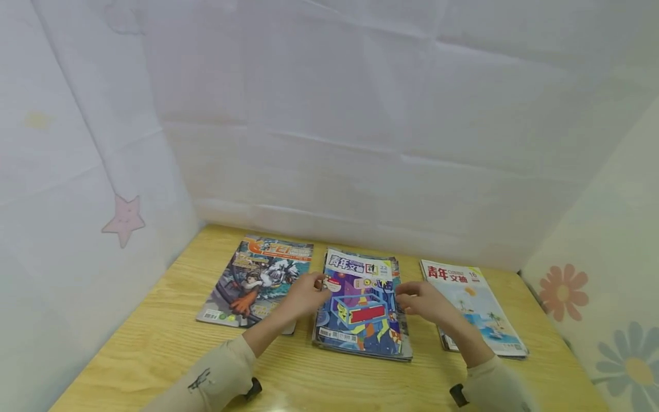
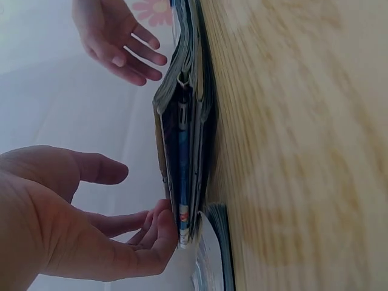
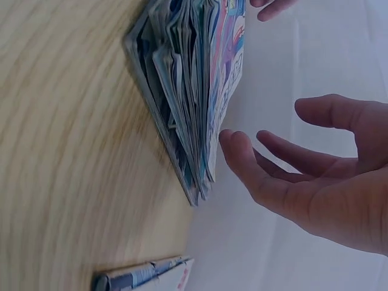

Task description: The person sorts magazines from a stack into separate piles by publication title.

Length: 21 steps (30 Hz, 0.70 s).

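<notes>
In the head view a stack of magazines (image 1: 360, 303) lies between my two hands, a purple and blue cover with a red block on top. My left hand (image 1: 309, 294) is at its left edge. In the left wrist view, the left fingertips (image 2: 165, 227) are right at the side of the stack's spines (image 2: 183, 157), thumb held apart. My right hand (image 1: 422, 300) is at the stack's right edge, fingers loosely bent. In the right wrist view, the right fingertips (image 3: 233, 140) are beside the top cover, near the page edges (image 3: 188, 91), with thumb and fingers spread.
A dark illustrated magazine (image 1: 262, 283) lies left of the middle stack. Right of it is another magazine pile (image 1: 476, 309) with a beach cover. All rest on a wooden table (image 1: 170, 309), with pale cloth walls (image 1: 329, 114) behind and at both sides.
</notes>
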Tool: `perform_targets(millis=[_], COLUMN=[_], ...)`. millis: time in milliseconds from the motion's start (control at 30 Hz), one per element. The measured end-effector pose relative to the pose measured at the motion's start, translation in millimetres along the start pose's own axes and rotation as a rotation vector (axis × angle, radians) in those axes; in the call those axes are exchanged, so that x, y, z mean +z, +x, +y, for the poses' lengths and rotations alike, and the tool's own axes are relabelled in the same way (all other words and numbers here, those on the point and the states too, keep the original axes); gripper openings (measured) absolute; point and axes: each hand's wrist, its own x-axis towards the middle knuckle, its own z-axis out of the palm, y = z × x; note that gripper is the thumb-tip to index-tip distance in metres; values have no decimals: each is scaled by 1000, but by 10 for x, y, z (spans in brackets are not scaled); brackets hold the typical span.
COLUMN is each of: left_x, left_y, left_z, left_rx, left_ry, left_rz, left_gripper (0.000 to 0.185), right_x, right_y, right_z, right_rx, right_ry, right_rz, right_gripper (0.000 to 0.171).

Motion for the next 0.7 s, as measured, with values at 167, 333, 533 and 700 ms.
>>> perform_targets(millis=[167, 333, 533, 700], left_x=[-51, -59, -45, -30], left_y=[13, 59, 95, 84], left_z=[-33, -84, -107, -129], left_rx=[-39, -44, -56, -82], left_ry=[-9, 33, 42, 28], left_rz=[-62, -75, -74, -39], left_gripper=[61, 59, 53, 49], right_x=[67, 135, 231, 280], right_y=[33, 49, 72, 108], right_z=[9, 27, 127, 180], right_rx=[21, 50, 90, 107], right_ry=[10, 43, 103, 109], right_rz=[5, 62, 128, 164], right_gripper=[44, 46, 50, 50])
